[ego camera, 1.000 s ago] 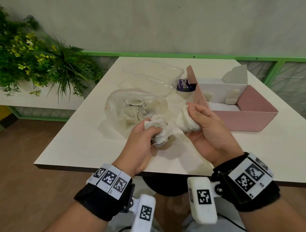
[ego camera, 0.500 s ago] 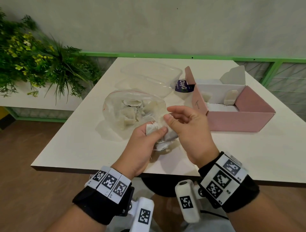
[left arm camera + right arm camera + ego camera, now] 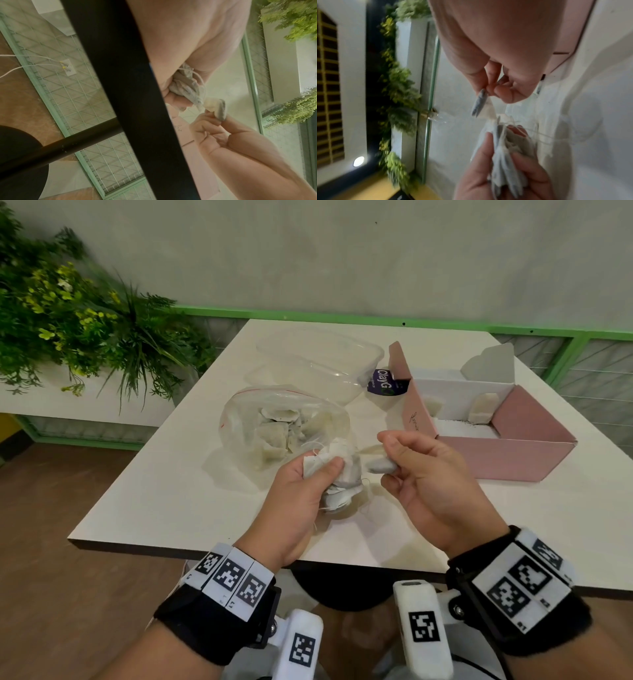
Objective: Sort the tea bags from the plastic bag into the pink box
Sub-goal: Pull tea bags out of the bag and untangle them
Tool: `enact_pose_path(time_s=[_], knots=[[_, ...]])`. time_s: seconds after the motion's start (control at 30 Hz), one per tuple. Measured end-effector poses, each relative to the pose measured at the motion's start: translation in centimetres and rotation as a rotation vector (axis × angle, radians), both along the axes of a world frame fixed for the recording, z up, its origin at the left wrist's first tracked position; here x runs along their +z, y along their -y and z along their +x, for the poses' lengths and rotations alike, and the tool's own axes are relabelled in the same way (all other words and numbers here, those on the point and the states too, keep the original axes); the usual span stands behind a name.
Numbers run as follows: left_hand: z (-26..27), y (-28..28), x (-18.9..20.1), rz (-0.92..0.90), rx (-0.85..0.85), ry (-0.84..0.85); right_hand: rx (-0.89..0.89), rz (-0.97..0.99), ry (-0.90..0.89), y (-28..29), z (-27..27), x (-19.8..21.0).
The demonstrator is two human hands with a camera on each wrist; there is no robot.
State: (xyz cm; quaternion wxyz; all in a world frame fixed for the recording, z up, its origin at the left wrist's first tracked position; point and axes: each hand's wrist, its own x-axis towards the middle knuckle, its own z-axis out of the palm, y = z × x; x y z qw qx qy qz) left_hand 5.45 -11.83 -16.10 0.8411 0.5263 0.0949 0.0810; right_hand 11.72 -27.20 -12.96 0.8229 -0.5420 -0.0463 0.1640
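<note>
- While the left hand (image 3: 301, 491) curls its fingers and thumb round a bunch of tea bags (image 3: 337, 474), the right hand (image 3: 435, 484) just beside it pinches a single tea bag (image 3: 380, 464) between thumb and fingertips, its other fingers loosely curled.
- Thin strings (image 3: 537, 133) trail from the bunch, which almost touches the single bag in the wrist views.
- Both hands hover over the near part of a white table (image 3: 191, 491), whose dark edge runs below the wrists.
- Just beyond the left fingers lies the clear plastic bag (image 3: 274, 422), more tea bags inside it.
- Beyond the right fingers stands the open pink box (image 3: 513, 460), a few tea bags (image 3: 483, 407) leaning against its white far wall.
- Farther off sit a clear plastic container (image 3: 318, 361) and a purple label (image 3: 383, 380) beside the box flap.
- Past the table run a green rail (image 3: 342, 318) and a grey wall (image 3: 342, 251); leafy plants (image 3: 78, 320) fill the left, brown floor (image 3: 51, 542) below them.
</note>
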Motion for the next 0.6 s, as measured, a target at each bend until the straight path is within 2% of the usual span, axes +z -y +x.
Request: enact_pose_path(time_s=[0.1,0.3,0.43,0.6], knots=[[0.0,0.0,0.1,0.005,0.003,0.0,0.097,0.051,-0.018,0.0,-0.3,0.2],[-0.3,0.0,0.3,0.022,-0.013,0.017,0.098,-0.336,0.197,-1.0,-1.3,-0.6],[-0.3,0.0,0.3,0.029,-0.019,0.023,0.067,-0.315,0.148,-1.3,-1.0,-0.8],[-0.2,-0.1,0.2,0.058,-0.027,0.01,0.144,-0.253,0.055,-1.2,-0.4,-0.2]])
